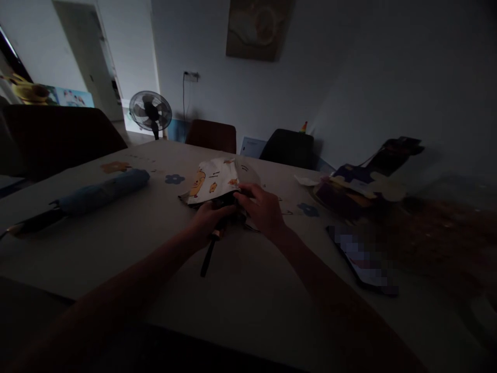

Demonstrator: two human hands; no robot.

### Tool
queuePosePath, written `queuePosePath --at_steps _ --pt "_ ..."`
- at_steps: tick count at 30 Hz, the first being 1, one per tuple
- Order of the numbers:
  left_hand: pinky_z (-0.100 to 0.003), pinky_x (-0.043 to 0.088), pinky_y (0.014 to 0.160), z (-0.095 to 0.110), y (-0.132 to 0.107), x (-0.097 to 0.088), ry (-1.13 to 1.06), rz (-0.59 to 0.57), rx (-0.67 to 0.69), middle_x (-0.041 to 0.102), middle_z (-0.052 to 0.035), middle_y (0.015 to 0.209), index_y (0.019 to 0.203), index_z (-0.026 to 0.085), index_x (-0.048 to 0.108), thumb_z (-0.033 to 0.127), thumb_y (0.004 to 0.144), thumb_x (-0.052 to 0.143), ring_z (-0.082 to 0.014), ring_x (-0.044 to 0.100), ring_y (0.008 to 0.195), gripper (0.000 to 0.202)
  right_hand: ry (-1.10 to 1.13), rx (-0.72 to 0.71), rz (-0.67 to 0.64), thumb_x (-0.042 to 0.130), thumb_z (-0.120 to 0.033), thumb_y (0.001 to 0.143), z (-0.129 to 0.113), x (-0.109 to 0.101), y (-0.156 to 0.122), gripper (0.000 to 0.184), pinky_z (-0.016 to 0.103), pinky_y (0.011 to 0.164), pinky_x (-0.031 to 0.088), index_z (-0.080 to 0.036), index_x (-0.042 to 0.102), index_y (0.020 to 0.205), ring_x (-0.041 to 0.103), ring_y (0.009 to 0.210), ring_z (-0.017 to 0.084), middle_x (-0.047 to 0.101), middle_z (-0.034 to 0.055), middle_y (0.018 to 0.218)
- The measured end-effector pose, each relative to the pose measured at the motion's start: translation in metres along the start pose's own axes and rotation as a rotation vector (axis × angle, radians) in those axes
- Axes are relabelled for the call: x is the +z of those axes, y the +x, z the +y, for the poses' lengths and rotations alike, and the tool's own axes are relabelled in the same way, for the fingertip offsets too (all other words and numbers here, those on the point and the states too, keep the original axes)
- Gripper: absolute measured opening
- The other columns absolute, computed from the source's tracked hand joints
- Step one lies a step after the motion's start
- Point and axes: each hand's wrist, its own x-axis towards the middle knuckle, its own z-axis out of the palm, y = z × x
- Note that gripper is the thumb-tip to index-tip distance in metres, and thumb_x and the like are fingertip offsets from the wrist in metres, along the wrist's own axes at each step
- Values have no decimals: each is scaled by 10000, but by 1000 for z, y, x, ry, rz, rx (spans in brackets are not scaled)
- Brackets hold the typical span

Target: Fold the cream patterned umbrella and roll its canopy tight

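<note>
- The white umbrella (217,178) sits near the middle of the table (240,295), between both hands, its printed cloth bunched and pointing away from the person.
- Its cloth carries yellow and orange cartoon figures and a dark edge on the near side.
- The left hand (205,220) is closed around the near end of the umbrella, thumb lying across the top, just above the handle (216,234).
- A dark strap (208,258) runs from the handle toward the person and appears to lie on the table.
- The right hand (264,208) has thumb and fingertips together on the cloth's near right edge, pinching it; how tightly, I cannot tell.
- The blue umbrella (103,192) lies folded on the left of the table, well apart from the hands, its dark handle end toward the near left.
- The phone (363,261) lies to the right of the right forearm, its screen blurred out.
- Behind the phone is a dim pile (349,189), too dark to sort out.
- Beyond the table stand a fan (150,110), a brown chair (213,135) and a dark chair (287,148).
</note>
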Motion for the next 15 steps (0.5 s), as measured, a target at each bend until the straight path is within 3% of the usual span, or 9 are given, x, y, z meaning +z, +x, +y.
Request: queuePosePath --at_steps 4,8,12,15 --pt "-181 358 308 -2 1 1 14 86 -1 548 16 485 797 133 614 156 683 664 -80 453 324 126 -21 -7 40 559 -391 838 2 2 0 257 303 671 539 -207 674 976 682 806 195 717 44 891" --pt "-194 340 291 -1 3 1 28 138 -62 537 -6 455 713 123 600 128 653 640 -97 449 314 73 -32 32 219 538 -352 855 4 -13 10 204 296 673 530 -216 678 913 669 781 179 711 29 862" --pt "-188 300 271 1 2 1 23 97 -104 518 -23 421 646 120 576 164 657 638 -98 436 302 77 -57 57 429 507 -352 875 5 -36 23 229 305 716 517 -190 668 891 649 793 171 687 41 840" --pt "-175 300 279 3 1 1 -23 97 -134 524 -22 420 671 121 580 172 663 634 -95 449 310 75 -79 60 482 493 -370 882 3 -40 25 246 311 716 513 -192 661 898 641 797 174 680 44 838"
